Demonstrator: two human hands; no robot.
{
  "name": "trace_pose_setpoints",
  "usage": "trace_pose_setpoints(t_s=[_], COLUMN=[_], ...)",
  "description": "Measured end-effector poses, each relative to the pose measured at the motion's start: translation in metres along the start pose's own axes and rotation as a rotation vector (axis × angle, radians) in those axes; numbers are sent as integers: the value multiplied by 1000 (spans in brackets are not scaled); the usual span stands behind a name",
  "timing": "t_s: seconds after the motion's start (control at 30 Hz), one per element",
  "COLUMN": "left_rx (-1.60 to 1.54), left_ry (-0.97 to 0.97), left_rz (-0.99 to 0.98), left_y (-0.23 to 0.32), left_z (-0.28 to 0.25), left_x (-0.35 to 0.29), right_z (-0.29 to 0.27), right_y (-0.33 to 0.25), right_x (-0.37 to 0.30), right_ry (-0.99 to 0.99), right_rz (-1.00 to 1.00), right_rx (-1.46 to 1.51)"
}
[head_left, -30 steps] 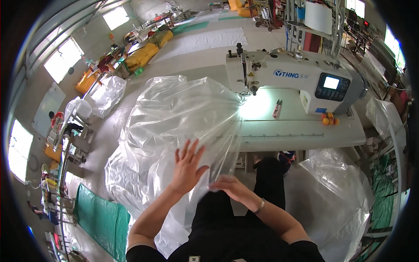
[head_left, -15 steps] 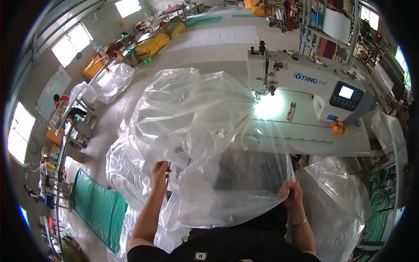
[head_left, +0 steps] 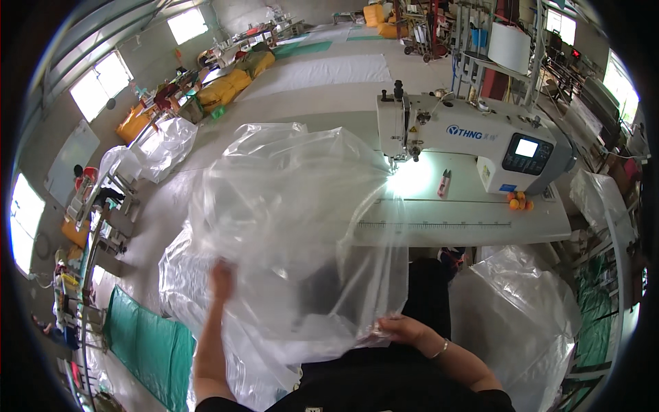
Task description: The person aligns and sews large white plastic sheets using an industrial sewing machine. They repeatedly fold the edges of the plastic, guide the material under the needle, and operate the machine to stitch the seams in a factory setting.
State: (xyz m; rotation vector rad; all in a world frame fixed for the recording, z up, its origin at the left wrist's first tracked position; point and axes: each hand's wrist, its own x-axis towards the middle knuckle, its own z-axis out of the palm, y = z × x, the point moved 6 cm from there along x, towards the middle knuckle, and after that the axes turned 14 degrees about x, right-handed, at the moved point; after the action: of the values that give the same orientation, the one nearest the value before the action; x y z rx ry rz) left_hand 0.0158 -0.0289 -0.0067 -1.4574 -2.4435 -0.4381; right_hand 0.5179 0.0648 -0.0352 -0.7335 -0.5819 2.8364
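Observation:
A large see-through plastic sheet (head_left: 288, 220) runs from under the needle area of a white sewing machine (head_left: 446, 127) down over the front of the table to my lap. My right hand (head_left: 400, 329) pinches its lower right edge between thumb and fingers. At the sheet's left side is my left hand (head_left: 221, 280), smeared by motion, so its fingers cannot be read. A bright work lamp lights the spot beside the needle. Red-handled thread snips (head_left: 445, 183) lie on the machine table (head_left: 473, 223), right of the needle.
Small orange balls (head_left: 520, 201) sit by the machine's base. More plastic sheeting (head_left: 515, 323) hangs at my right. A green tarp (head_left: 147, 343) lies on the floor at left. Beyond are yellow bundles (head_left: 226, 88), and a person (head_left: 103, 185) sits far left.
My right hand has moved left and slightly down, drawing the sheet's edge along. The left hand has shifted left and a little lower. The whole view has tilted slightly.

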Motion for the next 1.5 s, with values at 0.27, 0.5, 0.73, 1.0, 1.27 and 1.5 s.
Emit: trace_pose_setpoints(t_s=[0.27, 0.5, 0.73, 1.0, 1.27, 1.5], left_rx=[746, 342, 473, 625, 249, 101], left_ry=[524, 178, 659, 571, 40, -469], left_rz=[80, -194, 652, 525, 914, 658], left_y=[82, 44, 249, 293, 383, 343], left_z=[-210, -94, -159, -228, -237, -119], left_x=[122, 68, 53, 168, -4, -101], right_z=[76, 8, 100, 160, 113, 96], right_y=[39, 34, -101, -207, -229, -25], right_x=[79, 101, 9, 101, 182, 117], right_ry=[-256, -50, -74, 15, -119, -371], right_rz=[60, -55, -214, -1048, -1030, -849], right_rx=[190, -483, -1297, -2124, -1317, -976])
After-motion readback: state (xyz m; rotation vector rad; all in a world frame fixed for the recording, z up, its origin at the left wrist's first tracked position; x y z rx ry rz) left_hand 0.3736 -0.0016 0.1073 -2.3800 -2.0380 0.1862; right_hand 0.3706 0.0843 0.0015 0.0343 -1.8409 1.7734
